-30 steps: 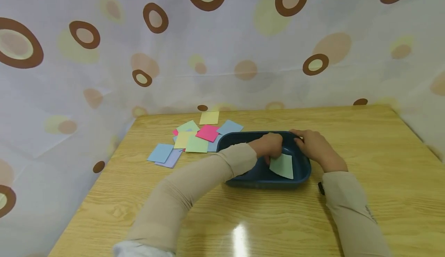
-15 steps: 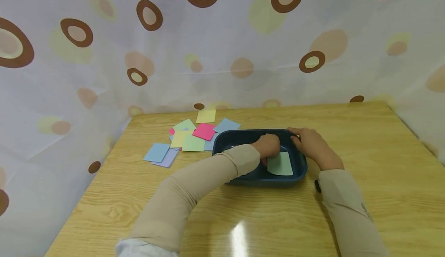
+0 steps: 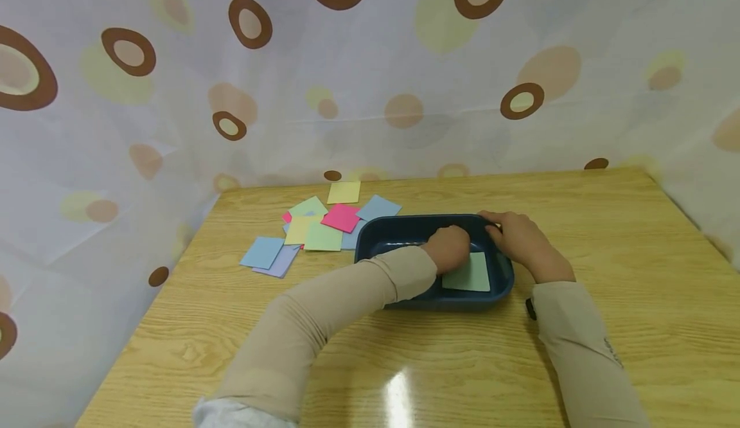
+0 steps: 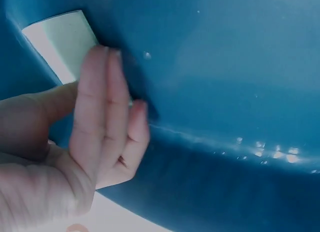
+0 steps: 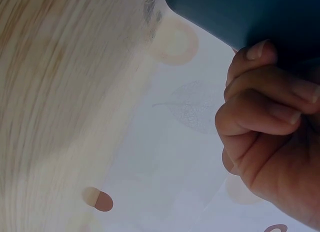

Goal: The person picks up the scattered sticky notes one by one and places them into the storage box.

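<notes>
A dark blue plastic tub (image 3: 433, 301) stands on the table. Inside it, at the right end, a pale green sticky note (image 3: 471, 277) lies nearly flat on the bottom. My left hand (image 3: 449, 248) reaches into the tub over this note. In the left wrist view, the fingers (image 4: 90, 102) are fairly straight and cover part of the green note (image 4: 70, 40), with the thumb beside them. My right hand (image 3: 523, 241) grips the tub's far right corner, its fingers (image 5: 255, 112) curled against the outer wall.
Left of the tub, several loose sticky notes overlap: a pink note (image 3: 341, 217), a yellow note (image 3: 344, 192), a green note (image 3: 324, 236) and a blue note (image 3: 263, 252) among them. The wooden table (image 3: 347, 364) meets a patterned cloth (image 3: 370, 132) behind.
The green note, tilted one second ago, now lies flatter in the tub. My left hand has lowered slightly over it. The right hand keeps its grip on the rim.
</notes>
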Demonstrator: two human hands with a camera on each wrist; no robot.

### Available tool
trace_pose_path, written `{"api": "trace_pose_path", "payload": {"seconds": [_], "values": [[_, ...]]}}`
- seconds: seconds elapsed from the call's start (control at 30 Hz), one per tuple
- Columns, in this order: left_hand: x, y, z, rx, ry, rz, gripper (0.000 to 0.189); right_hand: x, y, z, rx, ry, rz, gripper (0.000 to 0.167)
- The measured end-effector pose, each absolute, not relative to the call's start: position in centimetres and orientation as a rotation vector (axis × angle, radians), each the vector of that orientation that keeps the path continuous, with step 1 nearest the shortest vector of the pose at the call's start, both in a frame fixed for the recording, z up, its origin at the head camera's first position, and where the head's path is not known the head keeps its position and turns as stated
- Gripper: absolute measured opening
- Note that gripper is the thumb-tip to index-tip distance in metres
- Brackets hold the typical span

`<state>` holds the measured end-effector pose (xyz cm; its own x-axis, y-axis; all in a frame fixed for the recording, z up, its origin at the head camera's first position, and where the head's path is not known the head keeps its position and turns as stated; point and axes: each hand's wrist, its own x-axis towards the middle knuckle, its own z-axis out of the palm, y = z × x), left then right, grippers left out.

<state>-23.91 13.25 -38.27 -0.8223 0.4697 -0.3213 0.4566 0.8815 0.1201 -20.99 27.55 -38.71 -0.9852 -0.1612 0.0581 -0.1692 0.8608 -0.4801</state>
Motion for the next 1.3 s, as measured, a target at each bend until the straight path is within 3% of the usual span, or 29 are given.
{"api": "trace_pose_path", "payload": {"seconds": [0.13, 0.33, 0.57, 0.7, 0.83, 0.97, 1.3], "values": [[-23.5, 12.9, -37.7, 0.883, 2.702, -0.092, 0.02, -20.9, 27.6, -38.8, 0.271, -3.012, 0.784, 0.042], [-22.5, 12.5, -37.4, 1.009, 2.551, -0.25, 0.046, -21.1, 27.8, -38.9, 0.295, -3.004, 0.794, 0.042], [-21.7, 12.4, -37.5, 0.994, 2.553, -0.25, 0.025, -21.1, 27.7, -38.8, 0.318, -3.003, 0.807, 0.042], [-21.8, 12.6, -37.3, 1.022, 2.538, -0.25, 0.026, -21.1, 27.7, -38.7, 0.311, -3.005, 0.812, 0.042], [-22.4, 12.2, -35.9, 1.067, 2.501, -0.206, 0.051, -21.0, 27.8, -38.5, 0.306, -3.019, 0.821, 0.042], [-23.6, 10.5, -33.1, 1.052, 2.498, -0.038, 0.069, -21.3, 27.8, -38.2, 0.299, -3.027, 0.826, 0.043], [-27.6, 1.9, -29.8, 0.762, 2.698, 0.484, 0.058, -21.3, 27.6, -38.5, 0.285, -3.063, 0.82, 0.044]]}}
